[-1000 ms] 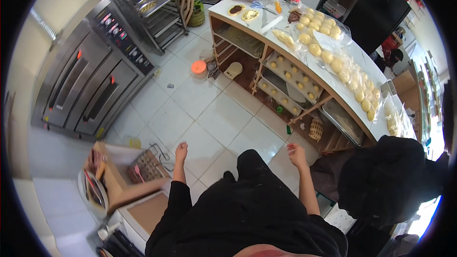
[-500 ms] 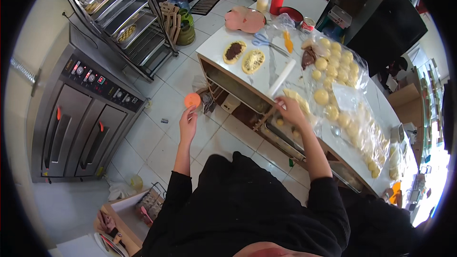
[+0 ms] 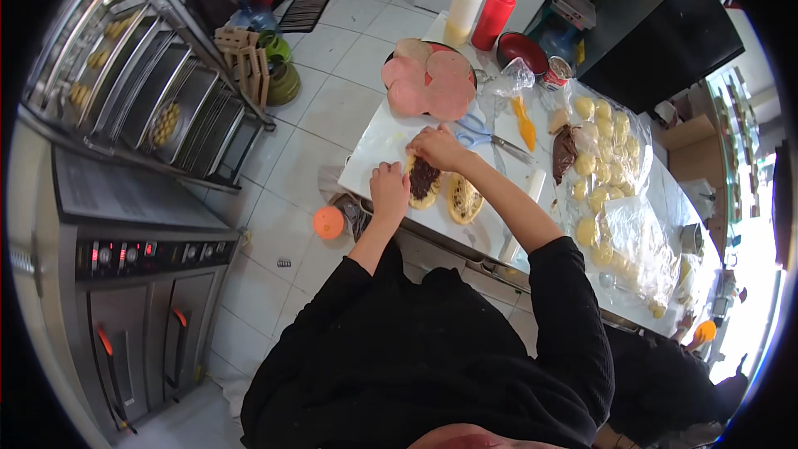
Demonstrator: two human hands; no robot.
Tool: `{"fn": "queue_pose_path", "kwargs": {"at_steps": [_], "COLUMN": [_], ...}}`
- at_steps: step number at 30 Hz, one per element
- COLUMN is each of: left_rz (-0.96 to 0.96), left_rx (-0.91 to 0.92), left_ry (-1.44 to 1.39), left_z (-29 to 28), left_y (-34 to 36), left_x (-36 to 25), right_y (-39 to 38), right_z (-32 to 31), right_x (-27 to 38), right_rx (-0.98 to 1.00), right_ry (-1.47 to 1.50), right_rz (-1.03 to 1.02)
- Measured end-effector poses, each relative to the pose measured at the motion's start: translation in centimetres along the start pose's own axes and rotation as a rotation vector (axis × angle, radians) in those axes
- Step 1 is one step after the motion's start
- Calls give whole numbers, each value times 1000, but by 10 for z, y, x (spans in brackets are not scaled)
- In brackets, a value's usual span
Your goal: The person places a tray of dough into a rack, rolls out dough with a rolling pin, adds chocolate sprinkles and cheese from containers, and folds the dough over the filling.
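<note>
A flattened oval of dough topped with dark brown filling (image 3: 425, 176) lies at the near left edge of the white table. At its far end my right hand (image 3: 439, 150) is closed, fingertips pinching the dough rim. My left hand (image 3: 389, 191) has its fingers bent in against the left edge of the same dough; its fingertips are partly hidden. Just right of it lies a second dough oval with a pale, speckled topping (image 3: 465, 199), partly below my right forearm. Beyond my hands, round pink slices (image 3: 428, 79) overlap on a dark-rimmed plate.
Blue-handled scissors (image 3: 490, 137), an orange piping tool (image 3: 523, 123) and a white rolling pin (image 3: 525, 216) lie to the right. Dough balls (image 3: 603, 150) sit under plastic. White (image 3: 462, 12) and red squeeze bottles (image 3: 494, 18) stand behind. An oven (image 3: 150, 274) and tray rack (image 3: 158, 75) are at left.
My view has shifted toward the table's far left end. My right hand has left the rolling pin's near end, and my left has come in from over the floor; both are now at the brown-filled dough.
</note>
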State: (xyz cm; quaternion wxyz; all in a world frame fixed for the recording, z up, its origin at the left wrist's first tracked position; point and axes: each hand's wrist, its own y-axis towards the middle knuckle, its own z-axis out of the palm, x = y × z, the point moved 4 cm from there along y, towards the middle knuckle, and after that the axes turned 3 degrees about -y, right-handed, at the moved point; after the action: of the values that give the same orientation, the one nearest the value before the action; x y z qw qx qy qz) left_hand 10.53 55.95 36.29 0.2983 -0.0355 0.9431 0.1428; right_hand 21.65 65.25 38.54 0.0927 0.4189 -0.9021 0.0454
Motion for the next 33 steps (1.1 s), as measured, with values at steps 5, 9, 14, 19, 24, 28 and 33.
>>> {"fn": "queue_pose_path", "kwargs": {"at_steps": [5,9,14,19,24,28,33], "left_rz": [18,-67,-141,-197,-76,-82,145], "left_rx": [195,291,245,473,237,269,300], "left_ry": [-61,-308,-545,-444,-509,-478,-270], "left_z": [14,21,21,19,14,12,21], "left_y": [37,54,50,42,28,26,14], "left_x": [16,29,34,37,11,-46,-68], "right_y": [40,51,54,49,18,-18,-45], "right_z": [6,1,2,-12,-33,-37,-22], "right_x": [-17,-20,-24,-26,-37,-65,-76], "right_rx": [172,194,363,277,168,47,4], "right_ry": [-82,-23,36,51,147,248,293], "right_rz": [-130,-246,-237,-330,-312,-220,-115]}}
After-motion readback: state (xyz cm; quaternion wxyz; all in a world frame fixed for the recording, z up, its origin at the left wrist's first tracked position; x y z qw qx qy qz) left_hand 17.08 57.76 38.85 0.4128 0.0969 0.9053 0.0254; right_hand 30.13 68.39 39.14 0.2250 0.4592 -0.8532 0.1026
